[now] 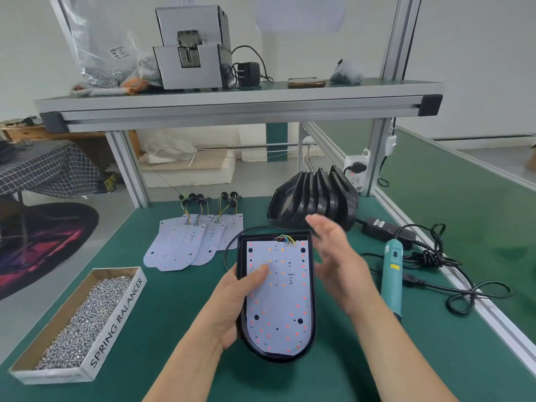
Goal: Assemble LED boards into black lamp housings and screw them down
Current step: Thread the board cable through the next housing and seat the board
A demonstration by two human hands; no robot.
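**Board seated, screws not in yet**

Your left hand (235,300) grips the black housing (312,300) by its left wall at centre frame, held just over the table (174,343); whether it touches the table I can't tell. The thumb (259,271) presses flat on the LED board (278,309), which lies inside the housing w/ LEDs facing up at you. Your right hand (333,256) is open and empty, fingers spread, just right of the housing's upper corner. It's blurred, so no finer detail.

Step, as I read it: board is dropped in and you're settling it before fastening. No screws visible in the board's holes.

Orientation: long axis runs top to bottom of frame. Square end w/ the coloured wires (287,239) points toward the top, rounded end toward the bottom edge.

Next move likely needs:
- a screw from the box (116,320) at lower left
- the teal screwdriver (391,274) lying at right, near your right hand
- thumb pressure kept on so the holes stay lined up
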